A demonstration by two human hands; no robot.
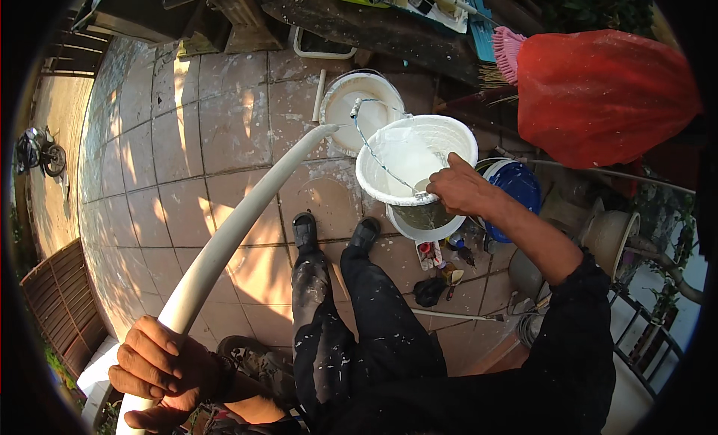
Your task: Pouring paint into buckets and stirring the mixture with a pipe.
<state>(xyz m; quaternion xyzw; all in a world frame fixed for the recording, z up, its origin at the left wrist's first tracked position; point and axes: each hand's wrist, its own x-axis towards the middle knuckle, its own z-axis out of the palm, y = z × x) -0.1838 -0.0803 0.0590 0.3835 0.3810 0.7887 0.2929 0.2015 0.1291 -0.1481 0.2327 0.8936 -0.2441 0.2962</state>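
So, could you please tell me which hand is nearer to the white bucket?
Right. The right hand grips the white bucket at its rim; the left hand is far off, holding the white pipe.

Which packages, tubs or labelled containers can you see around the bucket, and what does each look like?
White paint bucket: round, wire handle, white paint inside, right hand on its rim.
White tub: round, on the tiles behind it.
Blue lid: round, right of the bucket.
Small packet: red and white, on the tiles below the bucket.
No signs or screens.

Bucket sits right of the pole — another bucket behind it.
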